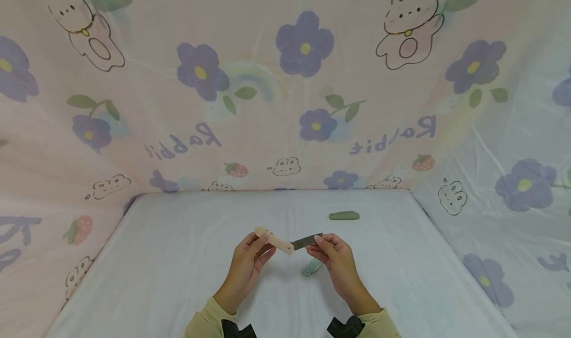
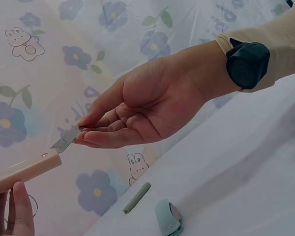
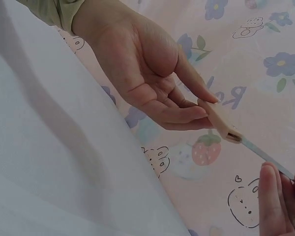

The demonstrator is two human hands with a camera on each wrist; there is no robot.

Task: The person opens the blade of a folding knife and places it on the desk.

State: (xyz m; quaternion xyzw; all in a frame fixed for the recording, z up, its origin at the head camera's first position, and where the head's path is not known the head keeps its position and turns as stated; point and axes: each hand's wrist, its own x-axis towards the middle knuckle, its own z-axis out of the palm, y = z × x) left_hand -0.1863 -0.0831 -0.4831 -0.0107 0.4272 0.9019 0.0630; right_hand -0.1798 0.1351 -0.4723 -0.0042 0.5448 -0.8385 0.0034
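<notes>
A folding knife is held up over the table, its cream handle [image 1: 277, 242] on the left and its metal blade [image 1: 306, 241] swung out to the right. My left hand [image 1: 245, 264] grips the handle between thumb and fingers. With thumb and fingertips, my right hand [image 1: 337, 264] pinches the blade near its far end. The pivot joins the two parts between the hands, and the left wrist view shows the blade [image 2: 66, 140] coming out of the handle's end. Below the right hand lies a mint-green folding knife [image 1: 311, 267], partly hidden by that hand.
An olive-green folded knife [image 1: 344, 215] lies farther back on the table, right of centre. A white cloth covers the table [image 1: 187, 224]. Printed fabric [image 1: 250, 130] with flowers and rabbits hangs behind and on both sides. Each wrist wears a dark device.
</notes>
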